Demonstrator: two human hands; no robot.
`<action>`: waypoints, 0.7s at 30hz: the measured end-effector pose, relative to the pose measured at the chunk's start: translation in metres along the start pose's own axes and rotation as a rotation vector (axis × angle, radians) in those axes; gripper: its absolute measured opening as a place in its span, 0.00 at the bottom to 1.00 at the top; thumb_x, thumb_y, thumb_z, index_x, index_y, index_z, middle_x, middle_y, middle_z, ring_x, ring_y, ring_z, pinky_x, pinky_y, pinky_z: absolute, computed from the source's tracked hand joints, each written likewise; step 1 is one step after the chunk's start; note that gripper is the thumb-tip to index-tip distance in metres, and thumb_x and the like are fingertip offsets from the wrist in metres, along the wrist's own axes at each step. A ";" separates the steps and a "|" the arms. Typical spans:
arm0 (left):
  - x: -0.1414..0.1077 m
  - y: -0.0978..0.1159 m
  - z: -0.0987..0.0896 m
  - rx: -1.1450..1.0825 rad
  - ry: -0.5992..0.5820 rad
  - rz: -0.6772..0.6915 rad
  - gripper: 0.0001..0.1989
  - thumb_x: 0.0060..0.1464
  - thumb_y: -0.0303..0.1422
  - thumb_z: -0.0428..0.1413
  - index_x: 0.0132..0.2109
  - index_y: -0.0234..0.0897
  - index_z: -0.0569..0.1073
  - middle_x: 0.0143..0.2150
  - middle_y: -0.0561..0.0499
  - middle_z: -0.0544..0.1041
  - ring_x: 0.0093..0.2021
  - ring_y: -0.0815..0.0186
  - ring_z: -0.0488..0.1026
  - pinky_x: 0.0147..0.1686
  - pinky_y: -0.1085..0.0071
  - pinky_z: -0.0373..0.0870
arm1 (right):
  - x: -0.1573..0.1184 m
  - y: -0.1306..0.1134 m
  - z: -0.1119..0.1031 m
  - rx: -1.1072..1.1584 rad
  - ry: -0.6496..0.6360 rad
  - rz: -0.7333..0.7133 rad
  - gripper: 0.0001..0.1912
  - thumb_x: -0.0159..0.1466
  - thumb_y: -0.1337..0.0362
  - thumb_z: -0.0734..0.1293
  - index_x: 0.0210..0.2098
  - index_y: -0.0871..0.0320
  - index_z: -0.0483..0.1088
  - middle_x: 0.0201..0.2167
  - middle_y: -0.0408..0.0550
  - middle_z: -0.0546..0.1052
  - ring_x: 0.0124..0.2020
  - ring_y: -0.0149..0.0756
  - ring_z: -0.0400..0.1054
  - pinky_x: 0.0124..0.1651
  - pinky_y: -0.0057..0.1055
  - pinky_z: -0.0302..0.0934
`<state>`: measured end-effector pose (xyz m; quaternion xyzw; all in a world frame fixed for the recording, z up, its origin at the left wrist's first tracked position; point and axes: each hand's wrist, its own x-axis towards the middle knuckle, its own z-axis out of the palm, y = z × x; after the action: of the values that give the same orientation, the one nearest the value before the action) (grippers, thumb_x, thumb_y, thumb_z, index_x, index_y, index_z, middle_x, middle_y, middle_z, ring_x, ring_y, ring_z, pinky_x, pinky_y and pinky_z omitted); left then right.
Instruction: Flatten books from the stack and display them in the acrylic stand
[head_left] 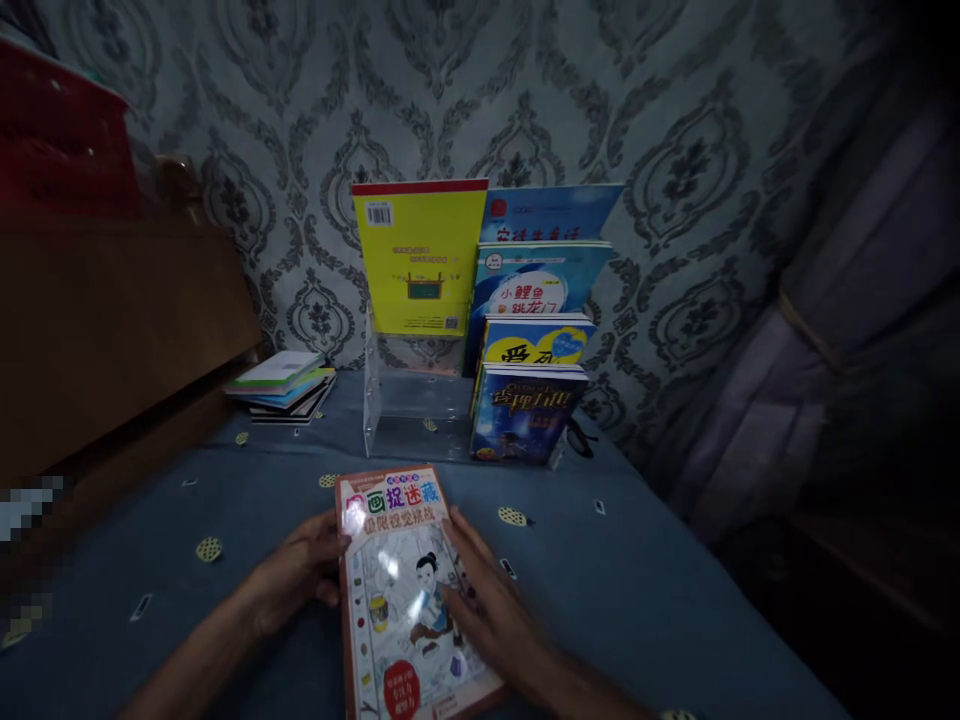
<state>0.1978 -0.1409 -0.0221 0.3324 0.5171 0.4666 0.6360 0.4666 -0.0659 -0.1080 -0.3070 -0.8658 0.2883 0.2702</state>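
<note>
A book (397, 560) with a red-brown border and a drawn figure on its cover lies face up, near the front middle of the bed-like surface. My left hand (296, 570) grips its left edge, the thumb at the cover's side. My right hand (491, 600) holds the right side, with fingers resting on the cover. Behind it stands a clear tiered rack (416, 440). A yellow book (424, 260) fills its upper left. On its right side, blue books (544, 275), a yellow-and-blue book (525, 342) and a dark blue book (525, 415) stand in tiers.
Several thin books are stacked (281, 375) left of the rack. A wooden cabinet (120, 330) with a red item (67, 140) on top stands at the left. A dark object (580, 438) lies right of the rack. A tied curtain (832, 290) hangs at the right.
</note>
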 end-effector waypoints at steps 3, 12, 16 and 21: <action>-0.007 0.015 0.003 0.058 -0.030 0.099 0.31 0.43 0.46 0.72 0.51 0.36 0.74 0.34 0.48 0.80 0.27 0.67 0.75 0.19 0.78 0.71 | 0.009 0.000 -0.003 0.137 0.130 0.066 0.33 0.72 0.56 0.57 0.75 0.50 0.48 0.72 0.53 0.58 0.72 0.48 0.54 0.70 0.52 0.56; -0.023 0.058 0.007 0.389 -0.039 0.515 0.25 0.58 0.48 0.61 0.58 0.42 0.73 0.44 0.46 0.79 0.35 0.64 0.75 0.32 0.71 0.76 | 0.048 -0.069 -0.063 0.578 0.320 -0.033 0.13 0.69 0.60 0.58 0.49 0.53 0.70 0.43 0.50 0.80 0.46 0.44 0.76 0.47 0.39 0.74; -0.026 0.049 0.006 0.601 -0.011 0.567 0.19 0.63 0.50 0.55 0.50 0.44 0.76 0.49 0.47 0.78 0.48 0.58 0.75 0.53 0.62 0.73 | 0.036 -0.065 -0.050 0.487 0.386 -0.065 0.10 0.69 0.55 0.60 0.38 0.52 0.69 0.35 0.48 0.76 0.39 0.44 0.73 0.42 0.37 0.72; -0.015 0.014 0.000 0.544 -0.132 0.586 0.27 0.65 0.56 0.48 0.60 0.43 0.66 0.50 0.43 0.75 0.52 0.54 0.74 0.51 0.61 0.72 | 0.024 -0.042 -0.019 0.490 0.336 -0.122 0.18 0.68 0.44 0.60 0.35 0.51 0.68 0.35 0.50 0.73 0.39 0.46 0.70 0.42 0.39 0.69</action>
<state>0.1939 -0.1500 -0.0047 0.6512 0.4629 0.4521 0.3966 0.4470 -0.0700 -0.0600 -0.2235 -0.7304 0.4171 0.4926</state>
